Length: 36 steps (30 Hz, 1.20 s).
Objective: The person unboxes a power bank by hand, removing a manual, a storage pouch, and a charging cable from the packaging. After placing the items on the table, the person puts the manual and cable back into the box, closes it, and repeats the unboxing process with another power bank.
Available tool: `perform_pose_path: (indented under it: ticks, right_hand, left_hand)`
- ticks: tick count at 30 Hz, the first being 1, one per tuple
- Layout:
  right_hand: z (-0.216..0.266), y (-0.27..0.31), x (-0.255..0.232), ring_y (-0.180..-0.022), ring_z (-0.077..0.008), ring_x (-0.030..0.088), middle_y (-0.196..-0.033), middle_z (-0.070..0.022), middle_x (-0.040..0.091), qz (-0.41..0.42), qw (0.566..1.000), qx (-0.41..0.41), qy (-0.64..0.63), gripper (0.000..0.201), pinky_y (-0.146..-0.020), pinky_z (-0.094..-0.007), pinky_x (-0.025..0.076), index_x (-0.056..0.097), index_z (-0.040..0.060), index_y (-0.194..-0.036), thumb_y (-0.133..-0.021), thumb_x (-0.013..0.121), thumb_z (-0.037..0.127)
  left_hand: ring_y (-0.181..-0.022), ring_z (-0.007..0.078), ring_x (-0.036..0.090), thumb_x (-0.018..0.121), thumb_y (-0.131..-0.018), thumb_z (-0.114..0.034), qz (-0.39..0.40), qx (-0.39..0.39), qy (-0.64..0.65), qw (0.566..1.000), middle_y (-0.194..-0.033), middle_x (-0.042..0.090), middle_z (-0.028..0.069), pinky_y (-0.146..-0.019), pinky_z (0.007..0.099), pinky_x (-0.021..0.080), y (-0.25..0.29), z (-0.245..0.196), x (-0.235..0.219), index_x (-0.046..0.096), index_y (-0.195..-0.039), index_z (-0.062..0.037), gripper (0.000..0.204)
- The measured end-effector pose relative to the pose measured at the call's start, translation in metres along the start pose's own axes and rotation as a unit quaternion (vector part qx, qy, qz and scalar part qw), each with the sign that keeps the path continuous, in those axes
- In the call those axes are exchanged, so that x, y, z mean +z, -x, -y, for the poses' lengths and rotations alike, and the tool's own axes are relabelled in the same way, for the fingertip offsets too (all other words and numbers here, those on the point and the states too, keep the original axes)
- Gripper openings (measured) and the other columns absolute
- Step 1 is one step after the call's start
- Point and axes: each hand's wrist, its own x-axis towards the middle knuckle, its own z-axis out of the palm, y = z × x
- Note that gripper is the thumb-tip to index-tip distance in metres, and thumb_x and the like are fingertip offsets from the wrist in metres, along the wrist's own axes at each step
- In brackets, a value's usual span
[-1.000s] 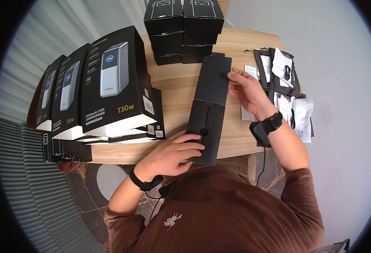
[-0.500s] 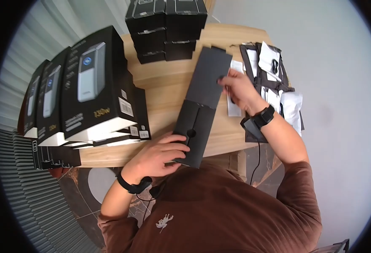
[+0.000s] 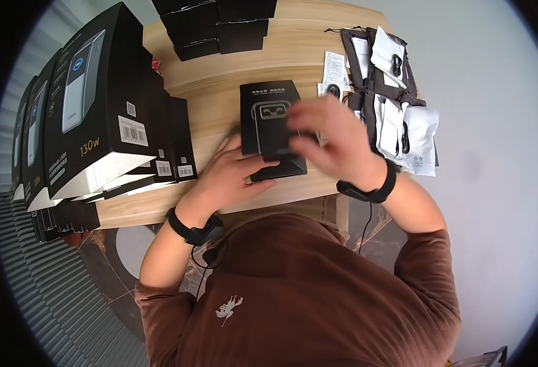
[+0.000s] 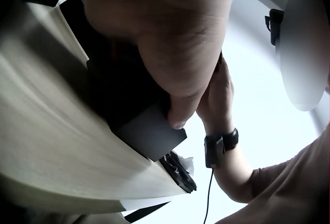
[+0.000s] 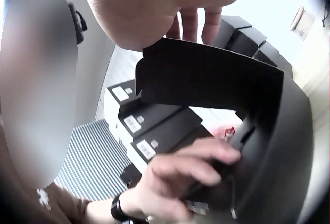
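A wooden table is carrying the black box, which is lying between the two hands. Left of the black box, tall 130w cartons are standing in a leaning row. Beyond it, a stack of dark boxes is rising at the frame's edge. The black box itself is showing its printed panel upward; in the right wrist view a flap is standing raised over a gap. At the black box's near left corner, the left hand is gripping with fingers and thumb. Over its right side, the right hand is bending blurred fingers across the panel, covering part of it; whether they are grasping it, I cannot tell. Right of the black box, past the right hand, dark pouches are lying together, and a white packet is resting beside them. Between the black box and the pouches, a printed leaflet is lying. On the pouches a coiled black cable is sitting.
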Motion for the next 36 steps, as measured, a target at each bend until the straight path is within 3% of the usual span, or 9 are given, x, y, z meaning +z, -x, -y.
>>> perform_pose_path:
  ticks: [1,5,8,15,18,24,29,36]
  right_hand:
    - [0.0,0.01,0.0,-0.098,-0.0262,0.07,-0.116,-0.0067,0.074,0.024,0.999,-0.038,0.027,0.031,-0.082,-0.038,0.055,0.075,0.011,-0.106,-0.082,0.089,0.024]
    - [-0.003,0.043,0.011,-0.099,-0.0235,0.068,-0.122,-0.0034,0.072,0.071,0.987,-0.105,0.094,0.04,-0.081,-0.0362,0.053,0.076,0.0131,-0.108,-0.079,0.088,0.038]
    - [-0.008,0.055,0.016,-0.105,-0.028,0.066,-0.126,-0.0067,0.071,0.096,0.99,-0.07,0.075,0.045,-0.085,-0.0386,0.055,0.077,0.0119,-0.112,-0.077,0.091,0.035]
    - [-0.009,0.066,0.022,-0.111,-0.0262,0.064,-0.127,-0.0033,0.07,0.096,0.993,-0.021,0.064,0.039,-0.087,-0.0386,0.055,0.078,0.0148,-0.113,-0.079,0.09,0.03]
    - [-0.01,0.068,0.021,-0.111,-0.0291,0.064,-0.125,-0.006,0.071,0.107,0.993,-0.016,0.053,0.041,-0.09,-0.0404,0.055,0.078,0.0124,-0.112,-0.077,0.092,0.028]
    - [-0.013,0.068,0.021,-0.111,-0.0292,0.064,-0.125,-0.0059,0.071,0.127,0.991,-0.012,0.042,0.039,-0.09,-0.041,0.055,0.078,0.0131,-0.11,-0.078,0.092,0.029]
    - [-0.013,0.068,0.019,-0.11,-0.0283,0.064,-0.125,-0.0051,0.07,0.134,0.99,-0.012,0.035,0.037,-0.092,-0.0416,0.054,0.079,0.0144,-0.109,-0.077,0.092,0.029]
    - [-0.007,0.068,0.02,-0.105,-0.0253,0.065,-0.122,-0.0048,0.07,0.135,0.987,-0.062,0.058,0.032,-0.093,-0.0417,0.052,0.081,0.0159,-0.112,-0.081,0.088,0.017]
  left_hand:
    - [-0.127,0.0308,0.059,0.089,-0.082,-0.026,-0.012,0.004,0.008,1.0,-0.122,0.076,0.0014,-0.109,0.0441,0.048,-0.002,0.0,0.0,0.08,-0.115,-0.0154,0.036]
    - [-0.124,0.0338,0.062,0.09,-0.081,-0.022,-0.03,0.016,0.061,0.998,-0.12,0.077,0.0044,-0.109,0.0462,0.049,-0.004,0.001,0.0,0.08,-0.115,-0.0153,0.036]
    - [-0.123,0.0351,0.064,0.091,-0.079,-0.013,-0.045,0.033,0.11,0.992,-0.121,0.076,0.0067,-0.107,0.0474,0.051,0.0,0.007,-0.002,0.08,-0.113,-0.0123,0.036]
    - [-0.118,0.0364,0.065,0.092,-0.073,-0.001,-0.107,0.036,0.118,0.987,-0.116,0.071,0.0101,-0.099,0.0458,0.056,0.01,0.007,-0.004,0.075,-0.104,-0.0046,0.035]
    - [-0.112,0.0353,0.064,0.093,-0.07,-0.002,-0.141,0.007,0.163,0.977,-0.113,0.065,0.0095,-0.095,0.0456,0.056,0.014,0.011,0.002,0.072,-0.105,-0.0057,0.041]
    - [-0.101,0.0317,0.06,0.095,-0.065,-0.006,-0.129,0.029,0.095,0.987,-0.108,0.06,0.0073,-0.087,0.0437,0.054,0.011,0.009,0.0,0.072,-0.105,-0.0076,0.046]
    - [-0.1,0.0301,0.06,0.095,-0.066,-0.008,-0.124,0.051,0.073,0.988,-0.107,0.062,0.0053,-0.085,0.0421,0.053,0.01,0.009,0.0,0.075,-0.098,-0.0094,0.038]
    - [-0.099,0.0287,0.061,0.091,-0.073,-0.011,-0.105,0.076,0.021,0.991,-0.107,0.07,0.0014,-0.084,0.0402,0.054,0.007,0.004,-0.005,0.079,-0.092,-0.0127,0.023]
